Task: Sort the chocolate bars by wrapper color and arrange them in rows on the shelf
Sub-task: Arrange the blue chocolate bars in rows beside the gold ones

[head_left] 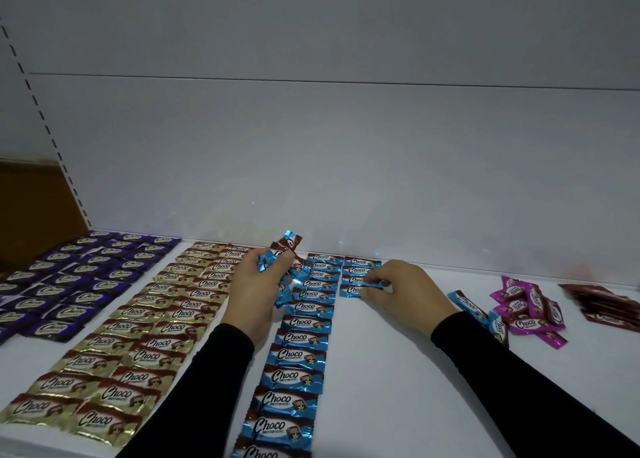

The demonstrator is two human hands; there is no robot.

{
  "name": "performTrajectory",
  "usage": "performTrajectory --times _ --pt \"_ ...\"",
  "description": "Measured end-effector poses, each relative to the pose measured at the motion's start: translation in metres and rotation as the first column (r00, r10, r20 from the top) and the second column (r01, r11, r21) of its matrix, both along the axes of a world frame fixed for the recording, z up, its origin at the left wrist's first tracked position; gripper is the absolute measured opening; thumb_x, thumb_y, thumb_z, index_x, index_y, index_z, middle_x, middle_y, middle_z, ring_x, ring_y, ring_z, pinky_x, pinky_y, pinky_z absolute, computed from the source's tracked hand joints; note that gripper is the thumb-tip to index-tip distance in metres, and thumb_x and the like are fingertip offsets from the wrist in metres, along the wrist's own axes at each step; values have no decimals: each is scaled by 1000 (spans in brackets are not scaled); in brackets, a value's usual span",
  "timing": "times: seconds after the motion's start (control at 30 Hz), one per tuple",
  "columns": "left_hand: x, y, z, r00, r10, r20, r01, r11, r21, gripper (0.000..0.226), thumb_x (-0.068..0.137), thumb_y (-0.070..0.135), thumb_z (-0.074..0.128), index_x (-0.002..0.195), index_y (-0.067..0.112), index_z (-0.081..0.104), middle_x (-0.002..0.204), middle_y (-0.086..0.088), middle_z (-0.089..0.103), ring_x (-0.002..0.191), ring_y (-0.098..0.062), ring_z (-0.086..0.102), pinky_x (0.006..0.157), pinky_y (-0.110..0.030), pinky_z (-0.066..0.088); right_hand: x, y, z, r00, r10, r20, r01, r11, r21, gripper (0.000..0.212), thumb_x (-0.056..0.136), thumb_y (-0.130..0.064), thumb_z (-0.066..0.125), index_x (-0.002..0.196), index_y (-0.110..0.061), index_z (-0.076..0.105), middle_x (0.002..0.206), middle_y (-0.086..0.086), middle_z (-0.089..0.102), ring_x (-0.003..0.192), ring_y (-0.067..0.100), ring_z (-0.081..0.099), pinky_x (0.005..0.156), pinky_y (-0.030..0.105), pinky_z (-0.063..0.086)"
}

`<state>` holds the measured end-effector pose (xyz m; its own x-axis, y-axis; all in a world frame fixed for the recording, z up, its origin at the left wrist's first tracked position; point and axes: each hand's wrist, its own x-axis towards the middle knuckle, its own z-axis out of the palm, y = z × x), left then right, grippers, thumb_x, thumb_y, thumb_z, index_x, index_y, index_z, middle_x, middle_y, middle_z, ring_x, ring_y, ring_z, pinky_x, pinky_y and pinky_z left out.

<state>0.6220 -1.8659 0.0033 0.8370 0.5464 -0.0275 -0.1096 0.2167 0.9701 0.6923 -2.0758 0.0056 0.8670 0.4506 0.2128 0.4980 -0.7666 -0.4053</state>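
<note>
Nearest, a single file of blue bars runs from the front edge of the white shelf to its back, some thirteen visible, each foil wrapper's long axis lying across the shelf, crimped ends left and right; beside it two files of gold bars, too many and too overlapped to count surely; further left, purple bars in about three files. The left hand grips a bunch of blue bars, fanned and tilted upward; the right hand pinches one blue bar flat at the near end of a second short file of four. Right of it lie two loose blue bars, a heap of pink bars, and a stack of red bars.
</note>
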Motion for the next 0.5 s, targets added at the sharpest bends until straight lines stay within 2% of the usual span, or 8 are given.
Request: performTrajectory --times 0.07,0.1,0.17,0.23,0.33,0.4,0.5 --pt "-1 -1 0 999 -35 -12 35 999 5 41 89 27 72 127 16 59 122 -10 66 109 -28 68 95 -53 55 -3 3 1 1000 -19 5 18 996 88 27 92 -43 62 111 -26 71 108 -7 64 95 8 55 78 23 45" --pt "-1 -2 0 998 -67 -14 67 998 2 40 89 27 73 125 16 60 120 -11 68 107 -28 69 93 -52 56 -5 6 3 1000 -19 -13 21 984 178 27 90 -45 64 108 -26 71 105 -9 66 93 7 58 77 22 48" --pt "-1 -4 -2 992 -129 1 129 992 -5 32 90 22 73 119 14 62 110 -11 73 95 -25 74 78 -43 61 -13 16 6 996 33 -80 1 917 399 24 86 -45 69 100 -26 71 97 -12 69 88 5 62 77 24 54" --pt "-4 -8 -3 985 -171 18 171 985 26 23 90 17 73 110 11 65 98 -11 76 81 -21 75 63 -32 59 -23 28 9 981 127 -149 -23 832 555 23 82 -42 74 97 -25 71 90 -9 71 84 7 66 79 29 56" --pt "-5 -11 -5 977 -210 34 208 976 68 22 89 17 74 107 10 67 97 -14 75 82 -26 74 67 -35 57 -32 44 7 957 184 -223 -19 809 587 30 79 -40 78 103 -28 66 90 -7 70 82 7 66 73 22 54" --pt "-6 -12 -5 971 -236 34 233 970 71 21 89 19 74 108 11 68 98 -13 76 83 -26 74 69 -36 57 -32 48 3 952 187 -242 -5 802 598 24 81 -33 78 102 -28 66 91 -5 71 80 6 68 73 19 53" --pt "-6 -12 -2 969 -247 30 243 966 88 24 91 22 72 111 12 67 92 -7 76 74 -18 73 60 -30 56 -28 46 2 940 216 -263 20 737 676 11 85 -22 75 95 -23 70 86 -4 74 76 7 70 73 23 54"
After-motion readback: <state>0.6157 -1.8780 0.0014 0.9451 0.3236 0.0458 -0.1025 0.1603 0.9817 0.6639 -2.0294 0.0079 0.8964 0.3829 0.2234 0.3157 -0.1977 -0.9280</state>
